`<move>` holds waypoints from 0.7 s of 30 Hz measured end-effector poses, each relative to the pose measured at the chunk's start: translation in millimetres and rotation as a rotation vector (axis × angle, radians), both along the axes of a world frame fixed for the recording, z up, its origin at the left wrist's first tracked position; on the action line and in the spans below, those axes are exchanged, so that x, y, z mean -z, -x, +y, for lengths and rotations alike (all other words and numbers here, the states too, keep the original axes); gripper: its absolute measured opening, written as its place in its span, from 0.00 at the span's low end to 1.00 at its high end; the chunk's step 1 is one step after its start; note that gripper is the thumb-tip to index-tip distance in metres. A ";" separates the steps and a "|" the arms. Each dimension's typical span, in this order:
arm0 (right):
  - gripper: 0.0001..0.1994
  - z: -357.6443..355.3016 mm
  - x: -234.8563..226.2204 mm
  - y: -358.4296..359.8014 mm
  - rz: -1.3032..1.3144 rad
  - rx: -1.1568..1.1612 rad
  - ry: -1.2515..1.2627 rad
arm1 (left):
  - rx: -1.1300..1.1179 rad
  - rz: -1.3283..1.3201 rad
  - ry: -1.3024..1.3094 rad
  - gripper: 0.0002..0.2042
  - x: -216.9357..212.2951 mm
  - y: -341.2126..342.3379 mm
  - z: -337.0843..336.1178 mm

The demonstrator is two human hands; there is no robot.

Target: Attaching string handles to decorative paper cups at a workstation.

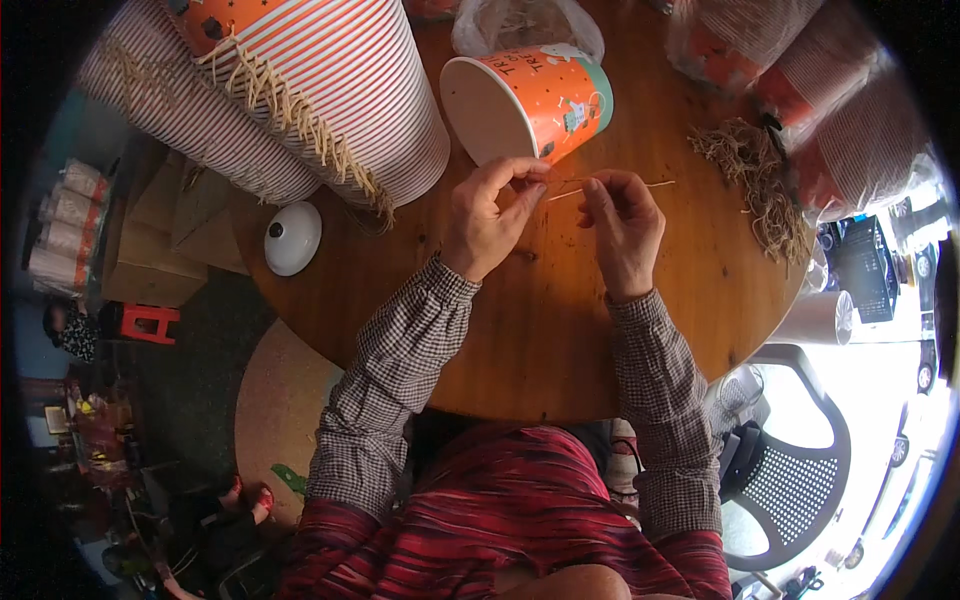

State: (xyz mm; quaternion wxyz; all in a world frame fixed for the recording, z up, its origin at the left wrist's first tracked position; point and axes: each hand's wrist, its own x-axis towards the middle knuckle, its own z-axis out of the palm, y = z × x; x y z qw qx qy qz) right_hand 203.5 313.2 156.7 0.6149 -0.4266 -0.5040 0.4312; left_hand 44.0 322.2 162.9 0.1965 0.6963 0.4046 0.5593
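Observation:
Both hands are raised over the wooden table (540, 330), close together, with a thin tan cord (661, 184) between them. My left hand (490, 220) pinches one part of the cord between thumb and fingers. My right hand (628, 225) pinches it too, and a loose end sticks out to the right past the fingers. Just beyond my left hand an orange paper bucket (560, 105) with a green base lies on its side, its white mouth turned left. The left fingertips are near its rim; whether they touch it, I cannot tell.
Tall nested stacks of paper buckets (370, 90), some with cord handles, lean at the far left. A white lid (293, 238) lies below them. Loose tan cords (750, 175) are heaped at the right, beside plastic-wrapped buckets (850, 150). A grey chair (790, 480) stands lower right.

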 end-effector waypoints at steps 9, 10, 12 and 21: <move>0.03 -2.8 -9.6 -1.2 -0.523 0.173 -0.394 | -0.075 0.010 0.050 0.04 2.5 5.2 -0.7; 0.03 -3.4 -9.5 -0.5 -0.593 0.157 -0.438 | -0.024 -0.092 0.187 0.05 3.5 6.2 -2.1; 0.04 -2.5 -3.1 -2.4 -0.689 0.167 -0.475 | 0.060 -0.232 0.320 0.06 -7.5 1.0 -6.9; 0.08 -3.8 -2.5 1.6 -0.805 0.153 -0.616 | 0.177 -0.368 0.479 0.09 -12.8 -3.5 -11.0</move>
